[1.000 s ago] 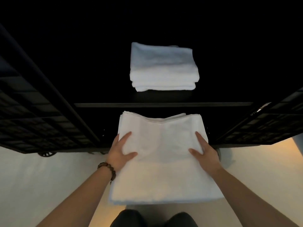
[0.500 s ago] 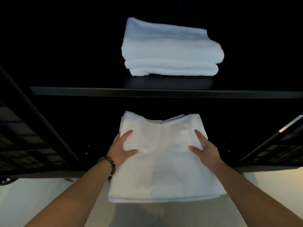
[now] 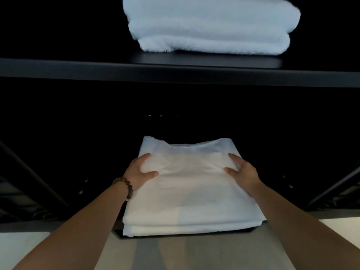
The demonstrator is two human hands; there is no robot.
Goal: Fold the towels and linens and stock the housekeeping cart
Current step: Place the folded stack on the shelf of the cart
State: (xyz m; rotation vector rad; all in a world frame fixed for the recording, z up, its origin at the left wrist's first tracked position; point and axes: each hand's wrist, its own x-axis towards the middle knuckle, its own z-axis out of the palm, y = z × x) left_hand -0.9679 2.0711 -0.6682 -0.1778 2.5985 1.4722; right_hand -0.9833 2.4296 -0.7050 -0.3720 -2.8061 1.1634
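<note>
Dark cart shelf (image 3: 175,75); our folded linen (image 3: 191,191) looks soft, floppy.
We pinch its sides with left hand (image 3: 139,173) and right hand (image 3: 243,172).

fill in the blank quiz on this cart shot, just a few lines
1. The left hand and right hand grip the sheet with thumbs on ___ of it.
2. The bracelet is on the ___ wrist.
3. The towel lies on the shelf ___ the sheet.
Missing words: top; left; above.
</note>
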